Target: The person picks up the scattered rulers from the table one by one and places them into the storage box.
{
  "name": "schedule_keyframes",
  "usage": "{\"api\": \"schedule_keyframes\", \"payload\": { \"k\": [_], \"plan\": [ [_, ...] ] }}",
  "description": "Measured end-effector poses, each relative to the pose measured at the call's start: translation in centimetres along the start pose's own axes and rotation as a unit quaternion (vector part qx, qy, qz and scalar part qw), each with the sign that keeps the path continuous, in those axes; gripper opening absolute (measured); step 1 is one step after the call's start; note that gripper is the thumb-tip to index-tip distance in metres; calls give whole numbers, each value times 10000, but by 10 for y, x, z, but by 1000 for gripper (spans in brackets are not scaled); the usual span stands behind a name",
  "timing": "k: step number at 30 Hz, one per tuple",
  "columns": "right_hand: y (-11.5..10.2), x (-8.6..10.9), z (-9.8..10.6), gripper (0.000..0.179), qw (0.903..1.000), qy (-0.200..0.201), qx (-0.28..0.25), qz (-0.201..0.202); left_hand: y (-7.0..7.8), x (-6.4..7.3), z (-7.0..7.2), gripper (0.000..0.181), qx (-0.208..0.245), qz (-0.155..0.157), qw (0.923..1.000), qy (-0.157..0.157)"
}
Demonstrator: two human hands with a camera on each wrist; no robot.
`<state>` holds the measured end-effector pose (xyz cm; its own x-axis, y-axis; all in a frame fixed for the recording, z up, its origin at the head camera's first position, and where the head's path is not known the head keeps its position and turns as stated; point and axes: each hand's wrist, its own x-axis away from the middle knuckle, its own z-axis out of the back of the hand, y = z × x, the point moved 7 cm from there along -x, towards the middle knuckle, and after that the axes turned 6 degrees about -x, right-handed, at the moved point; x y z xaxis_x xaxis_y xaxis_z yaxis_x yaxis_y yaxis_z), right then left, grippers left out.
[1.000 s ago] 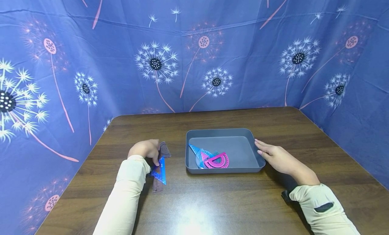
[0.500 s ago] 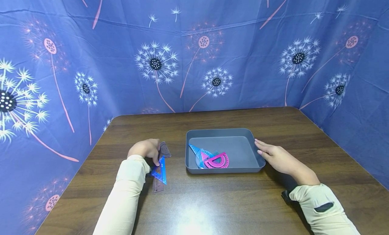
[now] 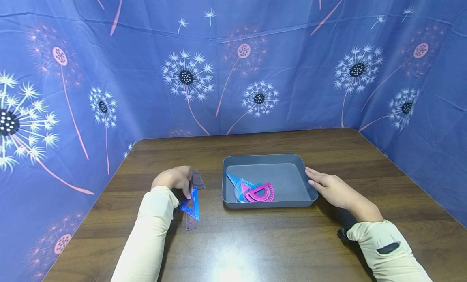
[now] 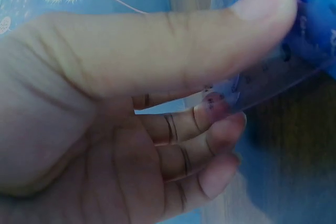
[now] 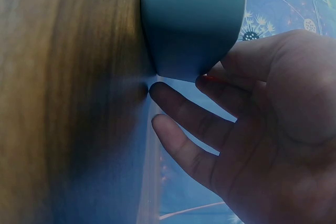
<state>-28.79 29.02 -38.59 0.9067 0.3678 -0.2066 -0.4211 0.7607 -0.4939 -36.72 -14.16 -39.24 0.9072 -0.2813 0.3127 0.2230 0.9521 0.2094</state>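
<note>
At the left of the table, my left hand (image 3: 173, 178) pinches a blue set square (image 3: 196, 205) between thumb and fingers. A see-through purplish measuring piece (image 3: 198, 179) lies together with it; its middle is hidden, so its full shape cannot be told. In the left wrist view the thumb (image 4: 173, 51) presses over the blue plastic, and fingertips show through the clear piece. My right hand (image 3: 333, 189), fingers fairly straight, touches the right end of a grey tray (image 3: 270, 205). The right wrist view has fingertips at the tray's corner (image 5: 194, 24), with two lower fingers apart from it.
Inside the tray, at its front left, a pink protractor (image 3: 270, 191) overlaps a light blue set square (image 3: 233, 179) and other clear blue and pink pieces. Brown wooden table (image 3: 277, 245) surrounds the tray. A blue dandelion-print cloth (image 3: 299, 91) hangs behind and at the sides.
</note>
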Motion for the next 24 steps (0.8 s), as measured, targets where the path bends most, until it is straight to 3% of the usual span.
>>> {"api": "schedule_keyframes", "payload": {
  "k": [10,17,24],
  "plan": [
    [-1,0,0,43,10000,13,-22,16,-1,0,5,33,-66,36,9998,166],
    [0,-1,-1,43,10000,1,-14,11,0,1,8,31,-68,-11,9997,231],
    [0,0,-1,43,10000,11,-17,10,4,4,12,27,17,-240,9992,307]
  ]
}}
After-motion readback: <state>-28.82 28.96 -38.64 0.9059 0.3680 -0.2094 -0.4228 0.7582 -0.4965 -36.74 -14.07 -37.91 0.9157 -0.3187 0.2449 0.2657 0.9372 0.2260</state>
